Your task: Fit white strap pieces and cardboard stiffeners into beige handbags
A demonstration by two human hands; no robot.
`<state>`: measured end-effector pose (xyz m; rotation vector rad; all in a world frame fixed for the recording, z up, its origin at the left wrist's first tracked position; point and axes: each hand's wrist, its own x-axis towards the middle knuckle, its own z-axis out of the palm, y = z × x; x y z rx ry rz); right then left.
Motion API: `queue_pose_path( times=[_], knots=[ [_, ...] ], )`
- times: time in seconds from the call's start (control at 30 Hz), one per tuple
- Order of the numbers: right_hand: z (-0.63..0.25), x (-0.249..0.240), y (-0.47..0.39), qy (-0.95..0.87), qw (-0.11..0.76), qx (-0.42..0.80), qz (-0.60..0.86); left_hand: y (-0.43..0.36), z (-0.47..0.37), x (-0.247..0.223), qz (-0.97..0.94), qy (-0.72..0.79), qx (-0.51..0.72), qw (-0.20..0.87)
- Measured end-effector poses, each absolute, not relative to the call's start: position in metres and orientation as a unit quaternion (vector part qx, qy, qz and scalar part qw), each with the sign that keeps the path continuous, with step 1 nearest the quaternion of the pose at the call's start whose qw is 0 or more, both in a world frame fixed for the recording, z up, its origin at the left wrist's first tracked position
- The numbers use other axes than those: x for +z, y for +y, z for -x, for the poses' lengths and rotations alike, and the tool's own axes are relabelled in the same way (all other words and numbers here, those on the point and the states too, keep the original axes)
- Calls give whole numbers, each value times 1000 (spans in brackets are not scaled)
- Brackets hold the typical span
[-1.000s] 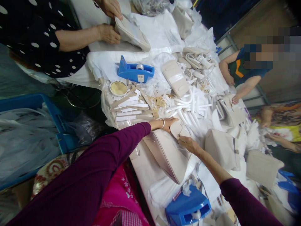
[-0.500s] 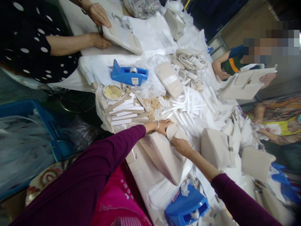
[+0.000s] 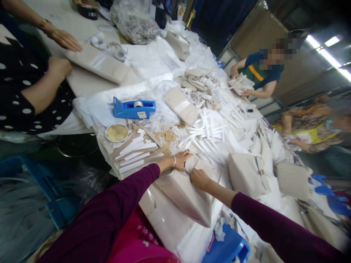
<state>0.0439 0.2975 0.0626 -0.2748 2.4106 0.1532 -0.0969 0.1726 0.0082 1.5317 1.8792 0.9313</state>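
A beige handbag stands on the table before me, its rounded flap towards my hands. My left hand grips the top of the bag beside the flap, its fingers partly bent over it. Closed in a pinch, my right hand holds the flap's edge by a thin strap or clasp. The fingertips and the small part between them are hidden. Under the bag lies white wrapping.
Left sit a blue tape dispenser, a round tin and cardboard strips. White tubes lie beyond the bag. Another handbag stands right; a second dispenser is near. A co-worker's hand rests on a flat bag.
My view has swung, shifting the table leftward. Both my hands remain at the flap. The far co-worker now holds a crumpled pale item instead of the raised bag.
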Motion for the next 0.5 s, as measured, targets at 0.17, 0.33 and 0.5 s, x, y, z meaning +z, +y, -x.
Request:
queue_pose_path(
  times=[0.17, 0.33, 0.5],
  knots=[
    [-44, 67, 296, 952, 297, 23, 68, 169, 99, 33, -564, 712, 317, 274],
    [-59, 84, 309, 966, 258, -11, 30, 170, 98, 40, -558, 733, 285, 265],
    [-79, 94, 317, 976, 207, -65, -28, 175, 99, 29, -570, 725, 278, 269]
  ],
)
